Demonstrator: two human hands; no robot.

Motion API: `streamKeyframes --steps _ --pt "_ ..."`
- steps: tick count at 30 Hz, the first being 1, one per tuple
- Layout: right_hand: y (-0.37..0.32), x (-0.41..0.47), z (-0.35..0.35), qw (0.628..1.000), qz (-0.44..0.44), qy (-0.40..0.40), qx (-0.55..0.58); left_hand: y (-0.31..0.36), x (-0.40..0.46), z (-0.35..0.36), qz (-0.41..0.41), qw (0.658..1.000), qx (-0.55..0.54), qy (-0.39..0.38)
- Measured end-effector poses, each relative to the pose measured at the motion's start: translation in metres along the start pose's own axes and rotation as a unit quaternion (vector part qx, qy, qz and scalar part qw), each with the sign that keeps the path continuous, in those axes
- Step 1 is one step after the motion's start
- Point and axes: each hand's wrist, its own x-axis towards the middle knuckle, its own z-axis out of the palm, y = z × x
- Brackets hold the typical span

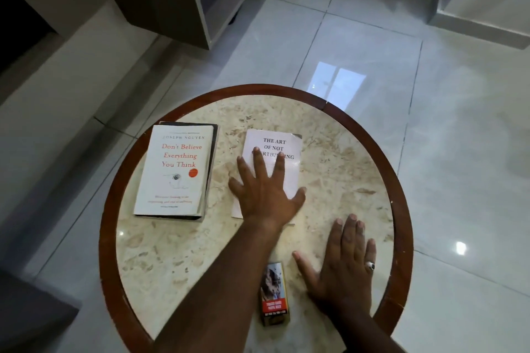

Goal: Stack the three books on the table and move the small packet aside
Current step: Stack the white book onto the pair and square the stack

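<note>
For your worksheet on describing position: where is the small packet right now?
In the head view, the packet lies flat near the table's front edge, between the left forearm and the right hand.

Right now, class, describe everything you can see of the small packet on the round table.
The small packet is a little upright-format carton, apparently card, lying flat near the table's near edge. Its face carries a blurred photo above a red band with white lettering too small to read, and its edges look orange-brown. It seems closed. It lies between the two forearms: the left arm crosses just beside its top corner, and the right hand rests flat on the marble close alongside, though contact cannot be judged. Nothing lies on it.
</note>
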Motion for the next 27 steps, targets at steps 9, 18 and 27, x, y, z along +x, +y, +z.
streamKeyframes --steps 9,18,27 --pt "0.000 0.002 -0.003 1.000 0.006 -0.005 0.021 0.007 0.017 -0.022 -0.091 0.994 -0.052 -0.004" --pt "0.005 -0.001 -0.007 0.999 0.002 -0.009 0.034 -0.001 0.017 -0.044 -0.036 0.999 -0.005 0.018" --pt "0.006 -0.002 -0.007 0.999 0.000 -0.009 0.049 -0.130 0.037 -0.110 -0.121 0.990 -0.040 0.058"
